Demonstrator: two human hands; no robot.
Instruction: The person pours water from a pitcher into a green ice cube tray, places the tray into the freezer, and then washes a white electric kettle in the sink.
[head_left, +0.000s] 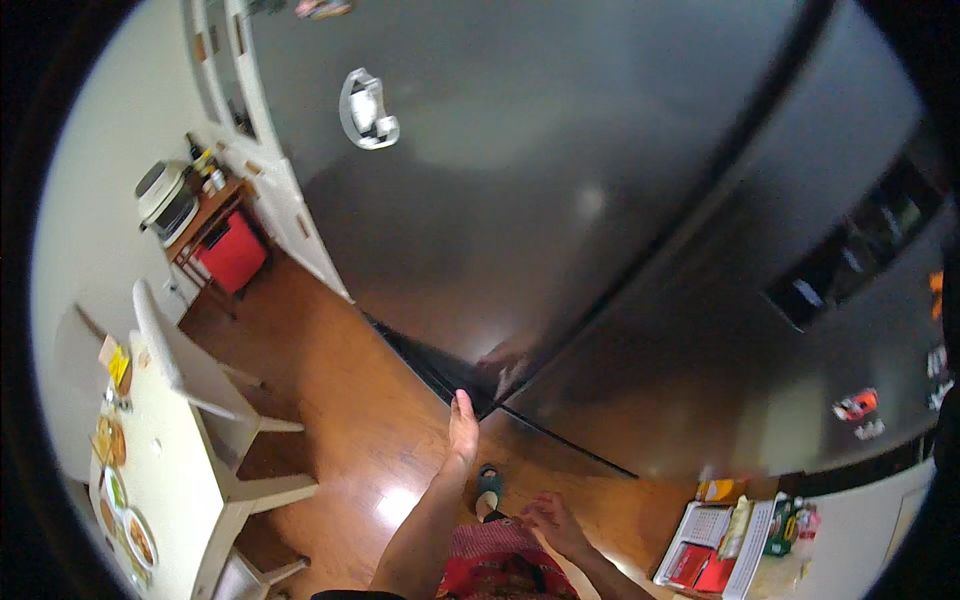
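Observation:
A large dark glossy refrigerator (480, 225) with a seam between its doors fills most of the view. My left hand (463, 427) is raised at its lower edge, fingers against or very near the corner of the left door, which looks slightly ajar. No object shows in that hand. Lower right of it, my right hand (551, 521) hangs in front of my red clothing, fingers loosely bent, with nothing seen in it. A white holder (367, 110) and small car-shaped magnets (856, 405) are on the doors.
At left stands a cream dining table (176, 487) bearing dishes of food, with chairs (202, 375) beside it. Behind it, a small wooden table (206, 217) carries a countertop appliance (166, 202). A white plastic basket (750, 551) of packages sits at lower right. My slippered foot (489, 484) is on the wood floor.

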